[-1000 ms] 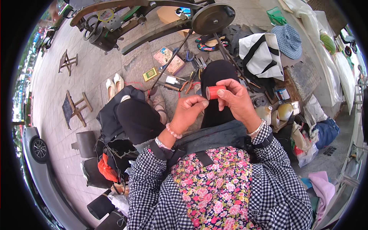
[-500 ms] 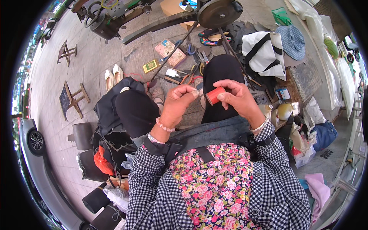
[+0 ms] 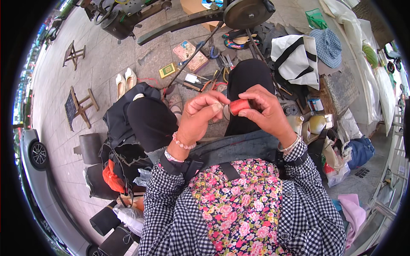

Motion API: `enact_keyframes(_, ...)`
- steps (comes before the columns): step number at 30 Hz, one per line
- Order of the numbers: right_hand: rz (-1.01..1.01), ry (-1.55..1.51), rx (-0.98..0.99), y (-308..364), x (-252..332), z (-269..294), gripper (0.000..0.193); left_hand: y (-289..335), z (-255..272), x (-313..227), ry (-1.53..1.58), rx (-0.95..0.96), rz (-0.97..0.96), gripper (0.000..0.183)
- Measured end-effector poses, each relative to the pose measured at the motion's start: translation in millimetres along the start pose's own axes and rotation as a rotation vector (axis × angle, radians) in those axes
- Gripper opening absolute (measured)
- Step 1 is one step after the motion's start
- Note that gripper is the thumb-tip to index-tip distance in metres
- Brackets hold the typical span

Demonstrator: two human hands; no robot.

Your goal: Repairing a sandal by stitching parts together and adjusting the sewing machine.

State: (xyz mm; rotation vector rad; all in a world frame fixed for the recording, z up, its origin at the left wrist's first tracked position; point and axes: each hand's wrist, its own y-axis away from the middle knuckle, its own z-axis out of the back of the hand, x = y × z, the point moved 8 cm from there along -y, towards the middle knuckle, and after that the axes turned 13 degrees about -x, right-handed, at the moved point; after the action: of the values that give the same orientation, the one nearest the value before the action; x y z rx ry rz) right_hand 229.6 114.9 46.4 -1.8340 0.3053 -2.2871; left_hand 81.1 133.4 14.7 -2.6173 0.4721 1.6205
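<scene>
Between the thumb and fingers of my right hand [image 3: 268, 114] is a spool of red thread [image 3: 240, 107], tilted on its side above my lap. My left hand [image 3: 197, 116] is at the spool's left end, its index fingertip touching or nearly touching the rim. The left thumb and fingers are curled together; any loose thread in them is too fine to see. Both hands are over my dark-trousered knees, with a denim cloth [image 3: 230, 147] lying across my lap.
A hand-cranked machine [image 3: 183, 27] with a large wheel stands ahead. On the paving lie pliers [image 3: 209, 85], a yellow box [image 3: 167, 70] and cream shoes [image 3: 126, 83]. Folding stools [image 3: 80, 106] are at left; a white bag [image 3: 294, 62] and bottles [image 3: 318, 123] at right.
The left index finger has come rightward up to the spool, closing the gap. My right hand has turned the spool so that more of its thread-wound side shows.
</scene>
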Motion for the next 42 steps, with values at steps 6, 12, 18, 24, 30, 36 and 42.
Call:
enact_keyframes(6,-0.049,0.021,-0.164,1.4,-13.9,9.1,0.032,7.0,-10.8,-2.9,0.108,0.076,-0.054,0.008)
enact_keyframes(12,-0.014,0.013,-0.268,0.3,-18.8,13.8,0.032,11.7,-21.4,-3.3,0.009,0.12,-0.123,0.008)
enact_keyframes(18,-0.131,-0.124,-0.301,1.0,-23.5,13.2,0.031,10.1,-23.6,3.2,-0.076,0.145,-0.154,0.006)
enact_keyframes(24,-0.295,-0.212,-0.307,4.5,-28.6,9.6,0.029,9.2,-24.9,8.5,-0.223,0.151,-0.196,0.007)
enact_keyframes(30,-0.47,-0.327,-0.303,9.0,-39.0,-0.8,0.027,6.9,-24.4,12.4,-0.357,0.149,-0.281,0.006)
enact_keyframes(36,-0.663,-0.625,-0.336,14.0,-56.2,-10.8,0.026,10.9,-31.4,1.0,-0.601,0.108,-0.519,0.002)
enact_keyframes(42,-0.601,-0.591,-0.322,13.7,-52.4,-13.1,0.028,8.1,-20.0,4.2,-0.497,0.142,-0.433,0.005)
